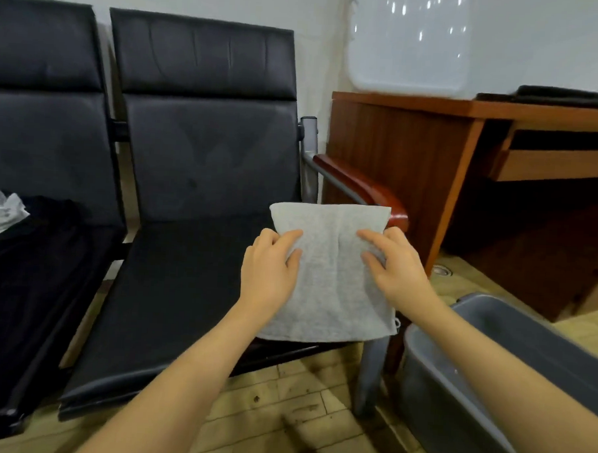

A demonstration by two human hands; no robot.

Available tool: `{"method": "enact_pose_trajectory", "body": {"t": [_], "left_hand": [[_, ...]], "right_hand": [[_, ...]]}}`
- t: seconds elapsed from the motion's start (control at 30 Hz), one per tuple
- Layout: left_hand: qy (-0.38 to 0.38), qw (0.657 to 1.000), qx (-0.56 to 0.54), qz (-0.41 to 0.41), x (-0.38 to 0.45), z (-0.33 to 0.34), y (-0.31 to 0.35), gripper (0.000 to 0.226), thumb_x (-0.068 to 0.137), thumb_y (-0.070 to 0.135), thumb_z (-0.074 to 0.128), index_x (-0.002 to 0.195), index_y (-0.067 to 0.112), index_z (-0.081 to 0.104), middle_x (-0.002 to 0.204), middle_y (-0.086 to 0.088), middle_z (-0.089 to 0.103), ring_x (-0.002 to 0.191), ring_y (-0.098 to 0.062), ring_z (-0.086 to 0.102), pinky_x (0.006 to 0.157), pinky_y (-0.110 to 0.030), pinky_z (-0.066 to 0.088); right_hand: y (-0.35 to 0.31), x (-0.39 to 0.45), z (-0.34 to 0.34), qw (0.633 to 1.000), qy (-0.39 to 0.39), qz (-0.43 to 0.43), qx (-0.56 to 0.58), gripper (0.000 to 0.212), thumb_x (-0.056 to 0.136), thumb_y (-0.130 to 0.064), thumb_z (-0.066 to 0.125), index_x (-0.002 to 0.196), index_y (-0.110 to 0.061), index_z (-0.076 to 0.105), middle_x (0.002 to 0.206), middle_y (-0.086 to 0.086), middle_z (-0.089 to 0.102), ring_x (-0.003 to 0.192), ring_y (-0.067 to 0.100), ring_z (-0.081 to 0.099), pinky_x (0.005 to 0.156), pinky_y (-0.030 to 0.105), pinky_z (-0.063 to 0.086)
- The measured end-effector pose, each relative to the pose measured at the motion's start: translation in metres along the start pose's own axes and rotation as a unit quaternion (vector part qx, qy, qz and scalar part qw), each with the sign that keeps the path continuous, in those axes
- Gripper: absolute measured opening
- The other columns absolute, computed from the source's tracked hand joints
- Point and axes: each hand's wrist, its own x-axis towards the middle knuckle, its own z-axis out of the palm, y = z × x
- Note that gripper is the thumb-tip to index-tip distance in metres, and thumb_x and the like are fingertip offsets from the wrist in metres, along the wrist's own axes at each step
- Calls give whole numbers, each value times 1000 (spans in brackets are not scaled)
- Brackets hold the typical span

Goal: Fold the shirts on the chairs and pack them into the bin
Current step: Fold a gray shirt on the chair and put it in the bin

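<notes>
Against the pale wall stand two black chairs side by side: the left chair (pixel 35 187) carries a heap of dark and white clothes (pixel 13 220) on its seat, while the right chair (pixel 189 201) has most of its seat bare, from its left edge across to the middle. Right of it stands a brown wooden desk (pixel 413 156), with a strip of tiled floor (pixel 276 407) between the chair's front edge and the viewer. At the lower right, on the floor just beside the chair's right front leg, sits the grey bin (pixel 512 324), its rim near the right forearm. Along the right edge of the right chair's seat lies the folded grey shirt (pixel 333 272), its near edge hanging at the seat's front right corner and its far edge reaching the wooden armrest (pixel 367 188). The left hand (pixel 272 263) grips the shirt's left edge with curled fingers, and the right hand (pixel 395 264) grips its right edge likewise.
</notes>
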Motion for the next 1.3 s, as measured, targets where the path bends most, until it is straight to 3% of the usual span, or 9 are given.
{"method": "enact_pose_trajectory", "body": {"t": [0.17, 0.27, 0.53, 0.67, 0.9, 1.03, 1.1, 1.2, 1.3], "left_hand": [[-40, 993, -57, 93, 31, 38, 59, 36, 94, 22, 56, 130, 19, 55, 95, 4, 43, 79, -14, 47, 73, -30, 43], [-79, 985, -78, 135, 41, 80, 98, 37, 95, 22, 55, 131, 17, 55, 96, 3, 42, 85, -12, 47, 71, -32, 47], [-207, 953, -128, 178, 30, 224, 187, 38, 96, 16, 52, 134, 13, 51, 101, 0, 41, 93, -14, 44, 84, -30, 43], [-313, 929, -150, 129, 3, 304, 195, 37, 95, 8, 51, 132, 9, 53, 102, 1, 38, 98, -16, 46, 88, -13, 31], [-461, 878, -115, 49, -56, 429, 171, 36, 96, 5, 49, 131, 9, 54, 115, -8, 41, 111, -22, 47, 100, -23, 32], [-507, 857, -81, 45, -71, 480, 162, 36, 96, 1, 47, 132, 4, 51, 125, -14, 42, 117, -27, 46, 97, -18, 31], [-519, 852, -30, 63, -74, 503, 161, 41, 97, 10, 47, 138, 10, 44, 135, -14, 36, 124, -32, 37, 102, -27, 32], [-558, 811, 103, 140, -76, 522, 160, 57, 99, 33, 43, 150, 23, 19, 156, -7, 8, 137, -36, 14, 112, -46, 19], [-568, 787, 139, 197, -79, 520, 158, 58, 100, 38, 38, 151, 23, 15, 159, -4, 2, 141, -31, 10, 113, -44, 13]], "right_hand": [[44, -21, -54, 996, 72, 44, -33, 40, 94, -9, 55, 134, -6, 50, 101, -2, 39, 87, 6, 38, 76, 14, 36], [82, -38, -86, 991, 99, 81, -49, 41, 94, -10, 54, 135, -9, 49, 102, -3, 40, 84, 3, 38, 71, 8, 35], [212, -109, -126, 975, 65, 189, -92, 43, 95, -12, 55, 137, -12, 47, 106, -3, 38, 87, 13, 42, 79, 27, 41], [274, -155, -104, 957, 15, 280, -70, 46, 94, -11, 54, 139, -13, 45, 108, -1, 38, 88, 15, 45, 80, 35, 46], [353, -228, -30, 904, -71, 422, -22, 48, 97, -13, 47, 144, -15, 38, 134, 7, 36, 107, 21, 50, 90, 32, 47], [386, -251, 6, 873, -75, 482, 17, 50, 95, -12, 49, 143, -16, 37, 137, 7, 33, 112, 24, 49, 95, 34, 45], [403, -256, 19, 859, -84, 505, 25, 49, 95, -13, 49, 143, -15, 36, 139, 11, 31, 116, 29, 46, 96, 35, 43], [423, -261, 30, 825, -170, 539, -10, 62, 97, -20, 48, 150, -24, 18, 152, 14, 8, 132, 41, 26, 102, 46, 38], [426, -263, 30, 815, -195, 543, -46, 60, 99, -26, 48, 150, -25, 17, 153, 13, 4, 139, 38, 15, 105, 48, 37]]}}
